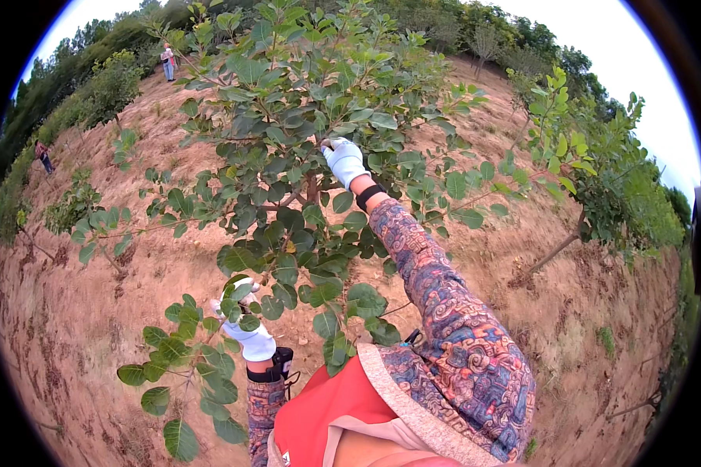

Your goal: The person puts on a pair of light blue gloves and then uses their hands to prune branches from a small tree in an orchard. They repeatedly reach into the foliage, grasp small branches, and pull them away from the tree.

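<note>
A broad-leaved young tree [292,175] stands before me, its round green leaves spreading across the middle of the view. My right hand [344,162], in a white work glove, reaches in among the upper leaves near the trunk [312,190]. Its fingers curl inward, and whatever lies at their tips is hidden. Lower down to the left, my left hand [246,327] is gloved too, raised with bent fingers behind several leaves. Those leaves cover much of its palm, so its grip is unclear. A low leafy branch [190,368] hangs beside the left wrist.
Reddish bare soil [485,280] slopes around the tree. Another small tree [601,181] leans at the right. Two people stand far off at the left, one upslope [167,63], one lower [44,156]. Side branches [152,229] stick out toward the left.
</note>
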`<move>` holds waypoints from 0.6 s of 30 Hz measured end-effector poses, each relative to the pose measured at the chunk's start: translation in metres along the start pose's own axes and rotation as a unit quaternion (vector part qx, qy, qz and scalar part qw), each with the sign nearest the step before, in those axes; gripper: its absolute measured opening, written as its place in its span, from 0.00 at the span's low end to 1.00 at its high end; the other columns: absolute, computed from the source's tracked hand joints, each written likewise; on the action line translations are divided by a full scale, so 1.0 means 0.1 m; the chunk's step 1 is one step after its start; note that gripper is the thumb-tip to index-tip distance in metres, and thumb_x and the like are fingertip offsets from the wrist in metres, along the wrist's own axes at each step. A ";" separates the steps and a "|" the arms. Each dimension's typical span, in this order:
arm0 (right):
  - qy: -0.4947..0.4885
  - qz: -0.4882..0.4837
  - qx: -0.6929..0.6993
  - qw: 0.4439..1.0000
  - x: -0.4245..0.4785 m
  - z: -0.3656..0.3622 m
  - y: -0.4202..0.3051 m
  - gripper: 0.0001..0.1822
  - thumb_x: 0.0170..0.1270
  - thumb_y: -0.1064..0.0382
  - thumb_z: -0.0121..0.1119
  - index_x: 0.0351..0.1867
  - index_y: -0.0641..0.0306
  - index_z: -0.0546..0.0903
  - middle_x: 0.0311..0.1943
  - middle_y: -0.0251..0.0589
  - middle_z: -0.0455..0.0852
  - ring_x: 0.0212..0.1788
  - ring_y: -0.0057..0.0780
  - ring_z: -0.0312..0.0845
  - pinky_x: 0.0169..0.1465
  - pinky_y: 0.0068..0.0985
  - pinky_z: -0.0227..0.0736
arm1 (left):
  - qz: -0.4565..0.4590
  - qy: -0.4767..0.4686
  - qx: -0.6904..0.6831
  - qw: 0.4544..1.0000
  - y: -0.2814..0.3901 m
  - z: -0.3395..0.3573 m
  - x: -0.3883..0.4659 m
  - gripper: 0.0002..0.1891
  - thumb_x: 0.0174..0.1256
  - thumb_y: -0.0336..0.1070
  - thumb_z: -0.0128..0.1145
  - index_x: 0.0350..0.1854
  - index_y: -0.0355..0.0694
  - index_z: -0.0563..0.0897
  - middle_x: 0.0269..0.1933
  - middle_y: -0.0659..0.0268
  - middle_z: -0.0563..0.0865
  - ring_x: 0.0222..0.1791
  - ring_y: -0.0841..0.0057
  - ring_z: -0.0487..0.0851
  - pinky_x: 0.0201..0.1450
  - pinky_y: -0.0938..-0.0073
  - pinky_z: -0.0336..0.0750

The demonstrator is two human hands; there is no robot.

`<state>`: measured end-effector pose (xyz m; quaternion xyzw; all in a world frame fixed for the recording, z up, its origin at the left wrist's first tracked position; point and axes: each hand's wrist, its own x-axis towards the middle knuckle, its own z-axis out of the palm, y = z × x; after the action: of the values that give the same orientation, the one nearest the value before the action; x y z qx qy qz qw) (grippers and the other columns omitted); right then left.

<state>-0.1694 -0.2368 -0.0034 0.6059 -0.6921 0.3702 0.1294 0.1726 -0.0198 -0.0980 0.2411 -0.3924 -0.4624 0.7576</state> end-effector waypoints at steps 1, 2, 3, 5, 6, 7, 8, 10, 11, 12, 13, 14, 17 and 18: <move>-0.002 0.004 0.051 0.999 -0.03 -0.01 -0.03 0.11 0.64 0.55 0.60 0.42 0.54 0.88 0.41 0.46 0.88 0.45 0.46 0.84 0.52 0.39 0.77 | -0.001 -0.005 0.000 1.000 -0.02 -0.03 0.00 0.32 0.78 0.58 0.38 0.47 0.29 0.83 0.29 0.62 0.82 0.19 0.83 0.68 0.25 0.80 0.63; 0.019 -0.010 0.050 0.999 -0.05 0.03 -0.04 0.10 0.63 0.56 0.61 0.41 0.53 0.88 0.40 0.46 0.88 0.44 0.46 0.84 0.51 0.38 0.77 | -0.014 -0.004 -0.005 1.000 -0.03 -0.07 -0.01 0.32 0.78 0.58 0.38 0.47 0.30 0.83 0.29 0.63 0.82 0.19 0.83 0.69 0.26 0.80 0.63; 0.042 -0.022 0.048 0.998 -0.06 0.09 -0.02 0.09 0.63 0.56 0.62 0.40 0.52 0.88 0.39 0.45 0.89 0.44 0.45 0.84 0.50 0.37 0.77 | -0.028 -0.006 -0.010 1.000 -0.02 -0.06 -0.01 0.31 0.78 0.58 0.38 0.47 0.30 0.83 0.30 0.63 0.82 0.20 0.83 0.69 0.26 0.81 0.63; 0.056 0.012 0.063 0.996 -0.07 0.18 0.08 0.10 0.63 0.59 0.60 0.43 0.53 0.87 0.41 0.46 0.88 0.45 0.47 0.83 0.51 0.38 0.77 | -0.038 -0.006 -0.019 0.999 0.02 0.03 -0.03 0.31 0.78 0.58 0.39 0.46 0.31 0.83 0.30 0.64 0.82 0.22 0.83 0.70 0.27 0.81 0.64; 0.048 0.029 0.065 0.996 -0.12 0.17 -0.08 0.11 0.63 0.60 0.60 0.45 0.53 0.86 0.42 0.47 0.88 0.46 0.47 0.83 0.52 0.37 0.77 | -0.029 0.007 -0.015 0.999 0.06 0.04 -0.04 0.30 0.78 0.57 0.39 0.46 0.31 0.83 0.30 0.65 0.83 0.23 0.83 0.71 0.28 0.82 0.64; 0.042 0.048 0.066 0.996 -0.20 0.13 -0.26 0.12 0.63 0.60 0.59 0.47 0.54 0.86 0.43 0.48 0.88 0.47 0.47 0.83 0.53 0.37 0.77 | -0.020 0.018 -0.013 1.000 0.09 0.05 -0.05 0.29 0.78 0.56 0.40 0.46 0.31 0.83 0.30 0.65 0.83 0.24 0.84 0.72 0.29 0.82 0.64; 0.049 0.048 0.067 0.995 -0.22 0.16 -0.20 0.13 0.63 0.60 0.59 0.48 0.55 0.85 0.43 0.48 0.88 0.47 0.47 0.83 0.54 0.37 0.77 | -0.036 -0.029 -0.033 0.998 0.09 0.01 -0.04 0.26 0.79 0.53 0.40 0.45 0.33 0.83 0.29 0.68 0.82 0.26 0.84 0.73 0.32 0.81 0.67; 0.023 0.069 0.064 0.995 -0.28 0.25 -0.16 0.12 0.62 0.60 0.60 0.47 0.54 0.85 0.44 0.48 0.88 0.49 0.47 0.82 0.55 0.36 0.76 | 0.013 -0.008 0.012 1.000 0.16 0.15 -0.07 0.23 0.78 0.49 0.42 0.46 0.33 0.83 0.28 0.69 0.79 0.25 0.84 0.72 0.36 0.78 0.72; 0.017 0.070 0.056 0.996 -0.30 0.25 -0.17 0.11 0.63 0.59 0.59 0.45 0.54 0.86 0.43 0.47 0.88 0.49 0.46 0.83 0.54 0.37 0.76 | 0.077 -0.025 0.041 0.996 0.10 0.10 -0.05 0.22 0.78 0.48 0.43 0.46 0.34 0.84 0.28 0.69 0.79 0.24 0.84 0.72 0.37 0.78 0.73; 0.010 0.076 0.056 0.995 -0.35 0.28 -0.22 0.11 0.63 0.59 0.59 0.44 0.53 0.86 0.42 0.47 0.88 0.47 0.46 0.83 0.53 0.37 0.77 | 0.059 -0.019 0.029 0.998 0.09 0.03 -0.04 0.21 0.78 0.47 0.44 0.46 0.34 0.84 0.28 0.68 0.80 0.24 0.84 0.71 0.38 0.78 0.74; 0.008 0.085 0.049 0.995 -0.38 0.26 -0.17 0.11 0.63 0.58 0.59 0.44 0.53 0.86 0.42 0.47 0.88 0.46 0.47 0.84 0.51 0.38 0.77 | 0.038 -0.017 0.010 0.999 0.07 0.03 -0.04 0.21 0.77 0.46 0.44 0.46 0.34 0.84 0.29 0.67 0.81 0.23 0.84 0.71 0.38 0.77 0.74; 0.020 0.083 0.046 0.995 -0.37 0.30 -0.08 0.11 0.63 0.58 0.58 0.42 0.53 0.87 0.39 0.47 0.89 0.42 0.49 0.84 0.47 0.40 0.78 | 0.017 -0.016 -0.008 1.000 0.05 0.04 -0.04 0.20 0.77 0.45 0.45 0.47 0.34 0.84 0.30 0.67 0.82 0.23 0.84 0.71 0.39 0.77 0.75; 0.030 0.218 0.081 0.972 -0.46 0.14 0.04 0.08 0.62 0.59 0.57 0.37 0.54 0.86 0.34 0.48 0.89 0.40 0.50 0.84 0.45 0.42 0.78 | 0.057 -0.031 0.047 0.997 0.12 0.24 -0.10 0.21 0.76 0.46 0.45 0.48 0.33 0.84 0.31 0.64 0.83 0.22 0.84 0.71 0.38 0.79 0.74; 0.015 0.109 0.012 0.994 -0.54 0.00 -0.15 0.08 0.62 0.59 0.58 0.37 0.54 0.86 0.36 0.49 0.88 0.41 0.50 0.84 0.45 0.42 0.78 | 0.060 -0.013 0.063 0.996 0.17 0.17 -0.08 0.21 0.75 0.46 0.45 0.48 0.33 0.84 0.31 0.64 0.83 0.22 0.84 0.71 0.37 0.80 0.74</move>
<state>-0.1430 -0.1964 -0.0320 0.5230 -0.7474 0.3994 0.0913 0.1652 -0.0045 -0.0788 0.2582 -0.4442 -0.3939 0.7622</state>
